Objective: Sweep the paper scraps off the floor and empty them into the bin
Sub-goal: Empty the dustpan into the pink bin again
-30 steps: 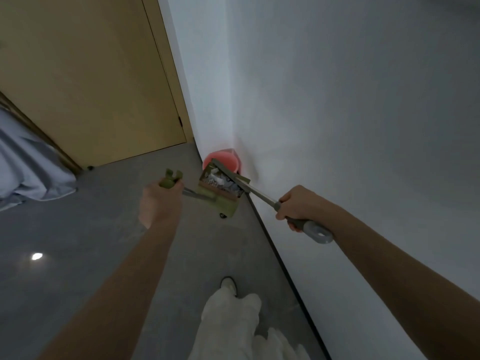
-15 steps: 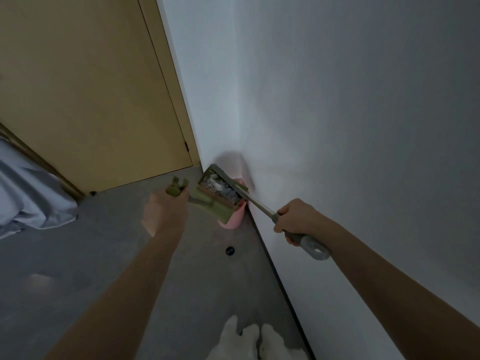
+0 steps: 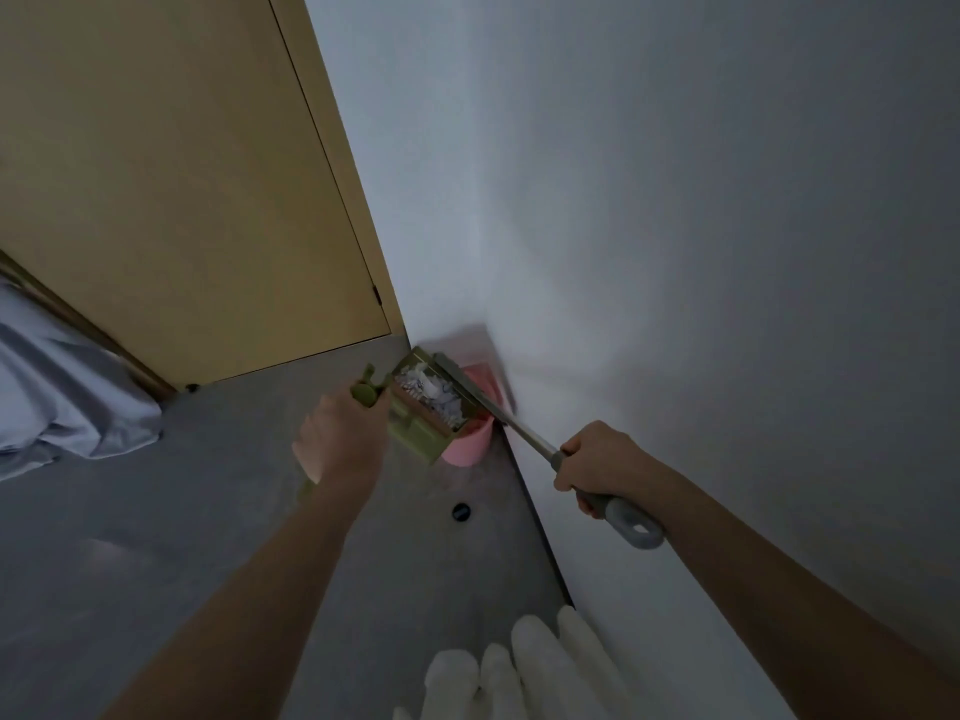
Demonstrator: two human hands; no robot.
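My left hand (image 3: 340,444) grips the handle of a green dustpan (image 3: 415,431) and holds it tilted over a pink bin (image 3: 470,446) in the corner of the room. White paper scraps (image 3: 434,394) lie inside the pan. My right hand (image 3: 597,459) grips the grey handle of a broom (image 3: 524,433), whose shaft runs up to the pan's far edge. The broom head is hidden behind the pan. Most of the bin is covered by the pan.
A white wall (image 3: 675,252) runs along the right with a dark skirting line. A yellow door (image 3: 182,174) stands shut at the back left. Grey cloth (image 3: 57,397) hangs at the left. A small dark disc (image 3: 461,511) lies on the grey floor (image 3: 156,511).
The view has come closer to the corner. The dustpan now hangs directly over the pink bin, covering more of it. Both hands keep their grips.
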